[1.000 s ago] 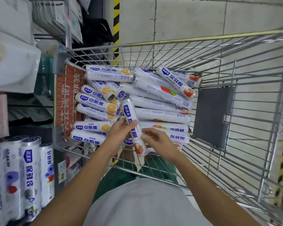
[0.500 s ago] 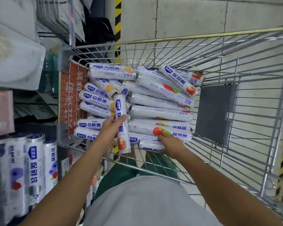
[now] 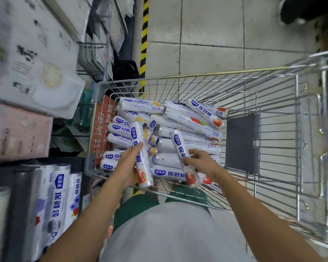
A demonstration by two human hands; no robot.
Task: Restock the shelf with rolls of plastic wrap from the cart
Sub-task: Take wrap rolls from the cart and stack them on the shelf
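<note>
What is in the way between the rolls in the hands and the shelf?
Only the cart's wire side stands between. The left hand and right hand each hold a roll, which must rise over it toward the shelf at left.

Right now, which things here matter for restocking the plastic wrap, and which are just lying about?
Job:
left hand gripping a roll
right hand gripping another roll
wire cart with the roll pile

Lying about:
pink package
white packs
grey seat flap
</note>
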